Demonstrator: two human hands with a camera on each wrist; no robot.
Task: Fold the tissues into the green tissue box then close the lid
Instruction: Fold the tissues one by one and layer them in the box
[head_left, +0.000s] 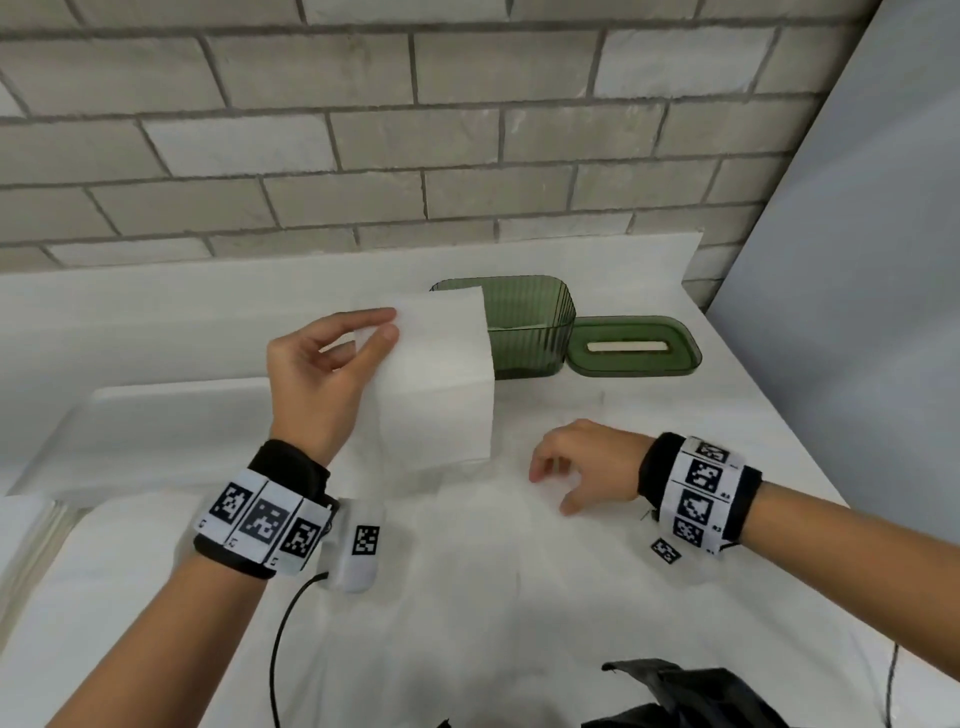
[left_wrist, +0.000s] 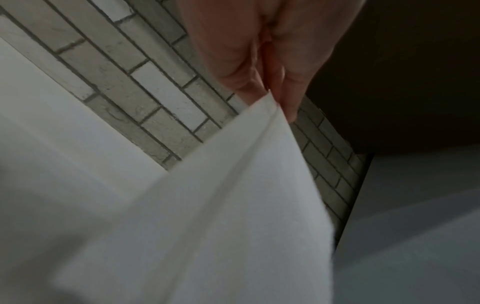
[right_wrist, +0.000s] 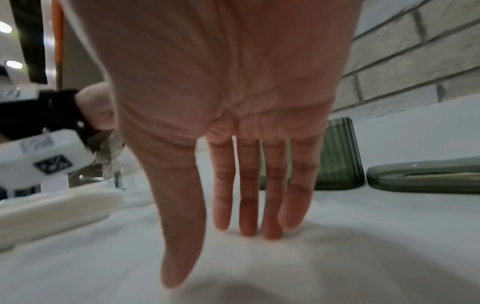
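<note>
A translucent green tissue box (head_left: 530, 322) stands open at the back of the white counter, its ribbed wall (right_wrist: 340, 152) also in the right wrist view. Its green lid (head_left: 634, 345), with a slot in the top, lies flat just right of the box; the lid (right_wrist: 426, 176) shows there too. My left hand (head_left: 384, 325) pinches the upper left corner of a folded white tissue (head_left: 439, 379) and holds it up in front of the box's left half. In the left wrist view, thumb and finger clamp the tissue (left_wrist: 233, 205). My right hand (head_left: 550, 483) touches the counter with straight fingers (right_wrist: 249, 205) and holds nothing.
A stack of white tissues (head_left: 31, 525) sits at the left edge, seen again as a pile (right_wrist: 52, 211) in the right wrist view. A brick wall (head_left: 363, 130) backs the counter, and a pale panel (head_left: 857, 260) closes the right side. Dark cloth (head_left: 691, 696) lies near me.
</note>
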